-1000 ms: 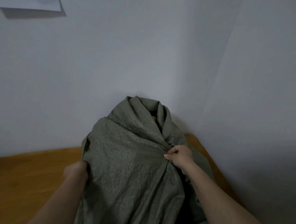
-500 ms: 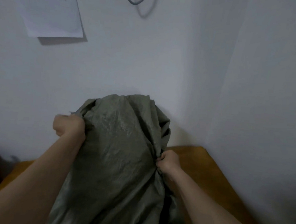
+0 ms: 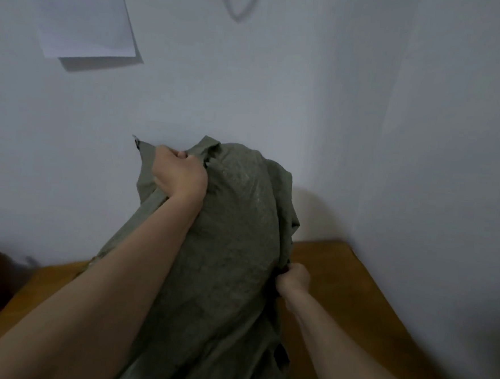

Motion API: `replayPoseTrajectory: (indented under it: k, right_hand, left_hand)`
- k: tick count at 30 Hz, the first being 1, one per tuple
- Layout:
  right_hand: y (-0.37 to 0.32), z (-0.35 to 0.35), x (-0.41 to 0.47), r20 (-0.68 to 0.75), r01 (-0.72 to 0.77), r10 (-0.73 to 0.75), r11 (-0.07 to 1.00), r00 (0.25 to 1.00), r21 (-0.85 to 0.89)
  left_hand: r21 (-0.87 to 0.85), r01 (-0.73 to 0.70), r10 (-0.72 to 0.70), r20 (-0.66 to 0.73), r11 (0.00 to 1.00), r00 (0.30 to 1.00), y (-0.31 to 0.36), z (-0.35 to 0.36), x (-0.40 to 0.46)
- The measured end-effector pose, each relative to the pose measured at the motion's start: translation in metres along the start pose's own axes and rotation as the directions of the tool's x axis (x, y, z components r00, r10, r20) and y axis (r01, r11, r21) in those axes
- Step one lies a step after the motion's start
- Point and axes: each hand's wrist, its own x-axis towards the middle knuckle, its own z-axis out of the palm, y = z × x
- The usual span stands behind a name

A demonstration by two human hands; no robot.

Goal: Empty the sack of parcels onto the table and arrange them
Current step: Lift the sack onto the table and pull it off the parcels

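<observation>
Sack [image 3: 233, 247] of grey-green woven cloth, stood bulging on the wooden tabletop [image 3: 354, 285], is clenched at an upper corner by the left hand [image 3: 178, 175] and pinched lower by the right hand [image 3: 292, 279], presumably for upending; wall paper [image 3: 86, 21] reads "区域".

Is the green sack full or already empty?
Cannot tell for sure. The sack bulges round and both hands, left hand and right hand, grip it; no parcels show.
</observation>
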Motion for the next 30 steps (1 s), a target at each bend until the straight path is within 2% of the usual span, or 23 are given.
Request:
replayPoseTrajectory:
  k: [6,9,12,15,18,20,23,26,27,28,30]
  right_hand:
    - [0.013,-0.009,0.012,0.014,-0.095,0.094,0.991,0.996,0.099]
    - [0.016,-0.012,0.018,0.037,-0.124,0.120,0.982,0.992,0.141]
    - [0.017,-0.015,0.025,0.029,-0.133,0.130,0.974,0.991,0.182]
    - [0.024,-0.020,0.029,0.052,-0.164,0.158,0.976,0.986,0.142]
    - [0.032,-0.029,0.035,0.118,-0.204,0.190,0.972,0.975,0.119]
    - [0.035,-0.038,0.033,0.205,-0.222,0.186,0.960,0.961,0.169]
    - [0.042,-0.056,0.023,0.361,-0.305,0.149,0.851,0.921,0.427]
    - [0.055,-0.073,0.021,0.500,-0.429,0.049,0.590,0.864,0.683]
    - [0.057,-0.079,0.021,0.524,-0.440,0.009,0.555,0.852,0.706]
    - [0.058,-0.083,0.019,0.543,-0.442,-0.025,0.550,0.839,0.708]
    - [0.064,-0.087,0.017,0.556,-0.433,-0.014,0.610,0.831,0.664]
  left_hand:
    - [0.008,-0.071,0.071,0.055,0.997,0.996,0.008,0.028,-0.025]
    - [0.061,-0.068,0.059,0.144,0.996,0.988,0.006,0.034,-0.031]
    - [0.124,-0.024,-0.004,0.221,0.992,0.975,0.008,0.042,-0.035]
    - [0.183,0.055,-0.107,0.288,0.982,0.952,0.010,0.049,-0.039]
    - [0.162,0.106,-0.155,0.328,0.981,0.932,0.011,0.056,-0.045]
    - [0.101,0.148,-0.175,0.354,0.984,0.919,0.013,0.060,-0.051]
    - [0.017,0.254,-0.239,0.395,0.967,0.887,0.014,0.066,-0.060]
    - [-0.036,0.363,-0.312,0.437,0.931,0.843,0.011,0.067,-0.070]
    - [-0.045,0.388,-0.329,0.448,0.921,0.832,0.009,0.070,-0.072]
    - [-0.037,0.397,-0.338,0.458,0.917,0.823,0.006,0.071,-0.075]
    - [-0.053,0.405,-0.335,0.470,0.913,0.816,-0.001,0.074,-0.078]
